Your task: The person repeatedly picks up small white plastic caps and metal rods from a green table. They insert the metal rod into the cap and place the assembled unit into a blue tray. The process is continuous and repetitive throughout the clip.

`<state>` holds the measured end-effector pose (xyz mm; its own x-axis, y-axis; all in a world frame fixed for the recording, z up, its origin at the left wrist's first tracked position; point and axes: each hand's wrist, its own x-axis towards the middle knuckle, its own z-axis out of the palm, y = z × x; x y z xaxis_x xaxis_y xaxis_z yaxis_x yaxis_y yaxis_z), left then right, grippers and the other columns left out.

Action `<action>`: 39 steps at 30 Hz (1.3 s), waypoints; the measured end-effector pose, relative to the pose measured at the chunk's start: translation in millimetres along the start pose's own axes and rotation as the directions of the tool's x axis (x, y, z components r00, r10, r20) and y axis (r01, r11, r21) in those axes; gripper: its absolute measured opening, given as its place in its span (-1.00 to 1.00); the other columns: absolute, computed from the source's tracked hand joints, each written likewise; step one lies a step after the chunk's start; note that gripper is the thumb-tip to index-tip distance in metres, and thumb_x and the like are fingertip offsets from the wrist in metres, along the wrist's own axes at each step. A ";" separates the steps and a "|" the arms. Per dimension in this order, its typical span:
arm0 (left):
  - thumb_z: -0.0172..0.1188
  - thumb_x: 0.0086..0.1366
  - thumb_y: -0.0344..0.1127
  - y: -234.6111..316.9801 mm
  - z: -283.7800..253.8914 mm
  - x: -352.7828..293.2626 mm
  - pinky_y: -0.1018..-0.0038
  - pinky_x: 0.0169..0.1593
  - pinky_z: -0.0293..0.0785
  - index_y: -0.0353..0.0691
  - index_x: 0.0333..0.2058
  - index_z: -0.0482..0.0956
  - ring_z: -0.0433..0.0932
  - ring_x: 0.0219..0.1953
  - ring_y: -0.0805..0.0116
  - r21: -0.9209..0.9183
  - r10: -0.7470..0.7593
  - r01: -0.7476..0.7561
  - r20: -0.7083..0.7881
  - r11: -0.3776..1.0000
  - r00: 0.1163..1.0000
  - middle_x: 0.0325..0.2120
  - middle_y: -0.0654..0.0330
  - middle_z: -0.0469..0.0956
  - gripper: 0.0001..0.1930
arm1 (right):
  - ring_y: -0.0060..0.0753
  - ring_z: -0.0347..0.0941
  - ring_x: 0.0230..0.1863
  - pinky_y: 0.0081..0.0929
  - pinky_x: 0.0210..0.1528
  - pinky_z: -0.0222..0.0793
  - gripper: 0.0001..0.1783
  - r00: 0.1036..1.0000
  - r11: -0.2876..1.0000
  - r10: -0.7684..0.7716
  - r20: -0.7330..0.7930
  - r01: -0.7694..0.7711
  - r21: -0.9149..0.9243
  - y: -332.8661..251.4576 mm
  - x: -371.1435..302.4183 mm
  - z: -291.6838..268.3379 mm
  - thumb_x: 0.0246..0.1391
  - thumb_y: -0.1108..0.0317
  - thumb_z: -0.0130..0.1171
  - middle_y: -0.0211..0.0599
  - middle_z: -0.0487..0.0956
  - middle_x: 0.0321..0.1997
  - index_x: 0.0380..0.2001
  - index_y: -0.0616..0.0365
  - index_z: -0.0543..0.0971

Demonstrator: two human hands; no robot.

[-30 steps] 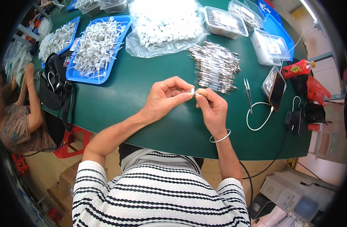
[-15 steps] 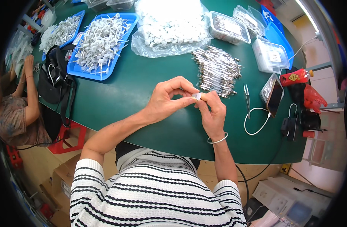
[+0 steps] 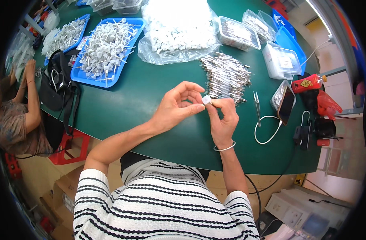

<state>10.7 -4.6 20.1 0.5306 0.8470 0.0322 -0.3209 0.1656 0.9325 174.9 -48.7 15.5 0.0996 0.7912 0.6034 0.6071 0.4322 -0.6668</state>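
Observation:
Over the near middle of the green table, my right hand [image 3: 223, 120] pinches a small white plastic cap [image 3: 206, 99] between thumb and forefinger. Just to its left is my left hand [image 3: 172, 107], its thumb and forefinger parted on either side of the cap's left edge. The thumb tip comes very close to the cap; I cannot tell whether they touch. Beyond my hands lies a pile of thin metal rods [image 3: 226, 76], heaped side by side. An open clear plastic bag [image 3: 179, 42] full of similar white caps lies farther back.
To the left, a blue tray [image 3: 73, 77] holds white-capped pieces with thin stems, beside a black bag [image 3: 55, 90]. At right are tweezers [image 3: 257, 108], a phone [image 3: 286, 106] on a white cable, clear boxes [image 3: 285, 60] and a red bottle [image 3: 308, 83]. Another person [image 3: 21, 116] sits at far left.
My left forefinger and thumb have come apart from their pinch at the cap. The cap stays in my right fingers, now turned with more of its white end showing.

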 end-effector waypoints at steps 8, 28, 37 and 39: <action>0.21 0.19 -0.51 -6.6 9.7 -3.4 0.60 -0.19 0.48 -0.31 -0.14 0.39 0.46 -0.25 0.55 -0.038 0.007 -0.009 -0.054 0.999 0.999 -0.26 0.21 0.48 -0.73 | -0.34 0.38 -0.42 -0.44 -0.39 0.31 -0.78 0.992 0.990 -0.121 -0.026 0.119 -0.080 3.7 -2.7 3.1 -0.23 0.61 0.35 -0.36 0.54 -0.48 -0.47 0.16 0.53; 0.09 0.30 -0.42 43.9 -60.0 -16.3 0.65 -0.36 0.48 -0.33 -0.25 0.54 0.49 -0.48 0.59 0.243 0.172 -0.119 -0.211 0.963 0.962 -0.45 0.22 0.56 -0.88 | -0.21 0.44 -0.30 -0.38 -0.23 0.35 -0.79 0.996 0.971 0.062 0.067 -0.044 -0.236 29.6 -7.8 -52.4 -0.12 0.56 0.26 -0.28 0.58 -0.35 -0.32 0.16 0.58; 0.18 0.21 -0.43 119.9 -197.4 -29.8 0.47 -0.24 0.46 -0.23 -0.24 0.59 0.54 -0.40 0.35 0.985 0.729 0.164 -0.073 -0.054 0.681 -0.35 0.14 0.58 -0.86 | -0.17 0.37 -0.30 -0.31 -0.26 0.32 -0.91 0.976 0.833 0.044 0.211 0.081 -0.547 49.0 -4.0 -57.0 -0.09 0.51 0.21 -0.26 0.46 -0.40 -0.43 0.18 0.55; 0.21 0.14 -0.45 123.9 -205.6 -24.5 0.39 -0.19 0.45 -0.20 -0.29 0.60 0.55 -0.29 0.21 0.887 0.677 0.224 0.125 -0.403 0.725 -0.32 0.14 0.58 -0.86 | -0.16 0.36 -0.30 -0.31 -0.25 0.32 -0.93 0.965 0.815 0.074 0.253 0.087 -0.572 45.0 0.9 -57.1 -0.09 0.51 0.21 -0.25 0.44 -0.42 -0.46 0.20 0.53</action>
<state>-203.4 99.0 60.9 0.2652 0.6630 0.7000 0.9443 -0.3252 -0.0497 247.3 -53.3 11.0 -0.0583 0.9047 0.4220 0.9549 0.1739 -0.2409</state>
